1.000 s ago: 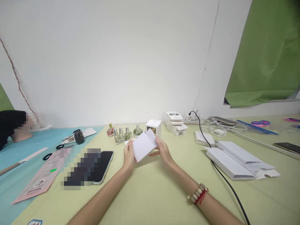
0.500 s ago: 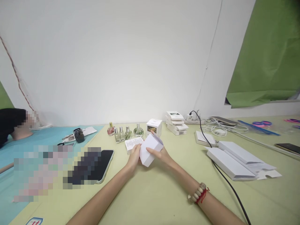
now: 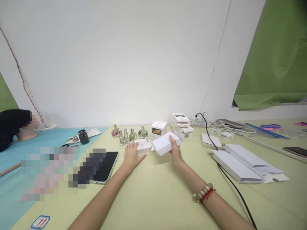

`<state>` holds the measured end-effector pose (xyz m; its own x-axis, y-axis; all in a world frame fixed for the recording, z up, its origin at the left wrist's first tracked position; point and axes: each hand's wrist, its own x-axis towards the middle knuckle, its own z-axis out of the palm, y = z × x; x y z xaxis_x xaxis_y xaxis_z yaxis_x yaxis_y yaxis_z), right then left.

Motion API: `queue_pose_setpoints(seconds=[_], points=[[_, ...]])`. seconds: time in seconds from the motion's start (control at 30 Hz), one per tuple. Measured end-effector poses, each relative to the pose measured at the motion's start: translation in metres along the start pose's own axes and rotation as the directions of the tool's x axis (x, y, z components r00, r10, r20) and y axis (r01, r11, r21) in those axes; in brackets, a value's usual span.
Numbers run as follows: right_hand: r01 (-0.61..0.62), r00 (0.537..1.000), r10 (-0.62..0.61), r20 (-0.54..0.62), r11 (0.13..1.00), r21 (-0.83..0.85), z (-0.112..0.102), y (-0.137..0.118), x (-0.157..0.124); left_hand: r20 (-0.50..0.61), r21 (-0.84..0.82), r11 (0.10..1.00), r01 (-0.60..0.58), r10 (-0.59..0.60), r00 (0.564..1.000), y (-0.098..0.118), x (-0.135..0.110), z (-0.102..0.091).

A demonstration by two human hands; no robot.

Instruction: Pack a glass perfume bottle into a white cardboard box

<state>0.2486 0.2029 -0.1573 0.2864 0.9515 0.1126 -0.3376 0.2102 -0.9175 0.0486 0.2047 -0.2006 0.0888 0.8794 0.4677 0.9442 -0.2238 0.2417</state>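
In my right hand point(image 3: 176, 150) is a plain white cardboard box point(image 3: 165, 143), held tilted above the table with a flap standing out at its right end. Its fingers wrap round the box's right side. My left hand point(image 3: 131, 156) lies at the left end of a flat white box with printed text point(image 3: 143, 146). The left fingers are stretched out over that box's edge and the thumb points away to the right. Just behind the left hand stand small glass perfume bottles point(image 3: 131, 135). A white box with a picture point(image 3: 158, 129) stands behind the held box.
White boxes point(image 3: 181, 123) are stacked by the wall. To the right lie folded white cartons point(image 3: 240, 167), a black cable point(image 3: 236, 188) and coiled white cords point(image 3: 222, 132). A phone point(image 3: 110, 164) and a dark jar point(image 3: 83, 137) are on the left, with a mannequin head beyond.
My left hand has let go of the plain white box and moved left to the printed box. My right hand has carried the plain box to the right and turned it.
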Motion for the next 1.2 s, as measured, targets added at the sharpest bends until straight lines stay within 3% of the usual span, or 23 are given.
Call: queue_pose_setpoints(seconds=[0.13,0.33,0.53,0.8,1.0,1.2], points=[[-0.027,1.000,0.027,-0.013,0.998,0.049,-0.002,0.004,0.004,-0.004,-0.003,1.000,-0.030,0.030,1.000,0.006,-0.001,-0.010],[-0.069,0.996,0.072,-0.048,0.996,0.055,-0.005,0.001,0.012,-0.030,-0.053,0.998,0.022,-0.023,0.999,0.016,-0.005,-0.015],[-0.024,0.996,0.023,-0.086,1.000,-0.002,-0.004,-0.006,0.013,0.082,-0.155,0.974,0.163,-0.152,0.985,0.037,-0.009,-0.028],[0.029,0.995,-0.038,-0.090,0.995,-0.097,-0.004,-0.006,0.011,0.239,-0.287,0.950,0.121,-0.051,0.970,0.041,-0.014,-0.022],[0.191,0.973,-0.209,-0.098,0.968,-0.166,-0.006,-0.002,0.017,0.265,-0.409,0.897,0.170,-0.061,0.962,0.045,-0.011,-0.026],[0.431,0.899,-0.439,-0.002,0.883,-0.185,-0.004,-0.010,0.010,0.225,-0.527,0.836,0.154,-0.037,0.974,0.050,-0.013,-0.029]])
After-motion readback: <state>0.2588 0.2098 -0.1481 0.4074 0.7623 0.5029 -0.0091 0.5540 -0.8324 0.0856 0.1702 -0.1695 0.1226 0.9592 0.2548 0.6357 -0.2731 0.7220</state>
